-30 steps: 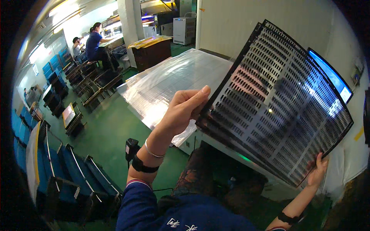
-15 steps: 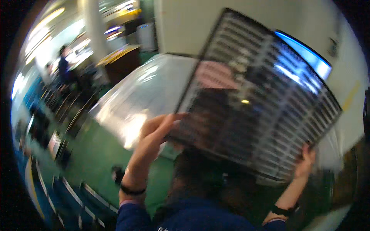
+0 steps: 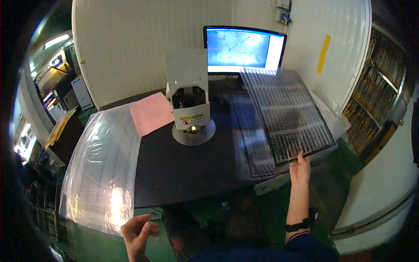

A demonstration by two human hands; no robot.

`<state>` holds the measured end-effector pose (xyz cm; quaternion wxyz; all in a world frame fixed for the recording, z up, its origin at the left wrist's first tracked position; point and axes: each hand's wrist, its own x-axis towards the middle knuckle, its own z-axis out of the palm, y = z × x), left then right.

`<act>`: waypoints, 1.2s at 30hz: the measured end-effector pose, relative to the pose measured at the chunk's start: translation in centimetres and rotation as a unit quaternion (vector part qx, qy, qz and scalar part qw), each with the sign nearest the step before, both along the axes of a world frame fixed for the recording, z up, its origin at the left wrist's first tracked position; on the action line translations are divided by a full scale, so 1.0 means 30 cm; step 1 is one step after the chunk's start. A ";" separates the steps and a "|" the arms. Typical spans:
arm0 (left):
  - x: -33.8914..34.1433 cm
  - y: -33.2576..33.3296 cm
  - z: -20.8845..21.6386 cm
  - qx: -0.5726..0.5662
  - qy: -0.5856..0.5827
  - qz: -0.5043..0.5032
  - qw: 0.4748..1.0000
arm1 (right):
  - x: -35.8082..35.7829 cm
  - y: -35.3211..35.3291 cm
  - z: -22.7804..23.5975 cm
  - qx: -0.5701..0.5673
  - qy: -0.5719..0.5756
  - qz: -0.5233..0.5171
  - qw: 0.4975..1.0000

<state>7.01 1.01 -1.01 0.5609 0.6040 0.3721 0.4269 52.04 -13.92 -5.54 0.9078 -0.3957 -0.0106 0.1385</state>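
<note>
At the right of the table, my right hand [image 3: 300,170] grips the near edge of a see-through film sheet [image 3: 292,113] with dark borders and rows of small patterns. The film is tilted, with its far end close to the monitor. Beneath it, another dark patterned sheet [image 3: 257,153] lies on the black tabletop [image 3: 174,174], partly hidden. My left hand [image 3: 139,233] is off the table's near edge at the lower left, with nothing in it. Its fingers are bent, and the thumb stands apart from them.
A grey inspection device [image 3: 187,83] with a lit round base stands mid-table. Left of it lie a pink sheet [image 3: 152,114] and clear plastic sheeting [image 3: 102,161] hanging over the edge. A lit monitor [image 3: 244,50] stands at the back, and crumpled clear plastic [image 3: 331,115] at the right.
My left hand has let go of the film and dropped to the lower left. The film, held by my right hand alone, has gone down toward the table's right side. The view has turned right.
</note>
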 end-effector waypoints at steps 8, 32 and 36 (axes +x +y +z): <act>-0.179 0.009 -0.069 0.040 0.038 0.214 0.975 | 0.010 0.154 -0.069 0.065 0.061 0.030 0.996; -0.531 0.211 -0.170 0.022 -0.124 0.435 0.892 | -0.304 0.196 0.058 -0.115 -0.250 0.110 0.955; -0.489 0.206 -0.122 0.013 -0.131 0.329 0.935 | -0.365 0.272 0.033 -0.164 -0.322 0.162 0.918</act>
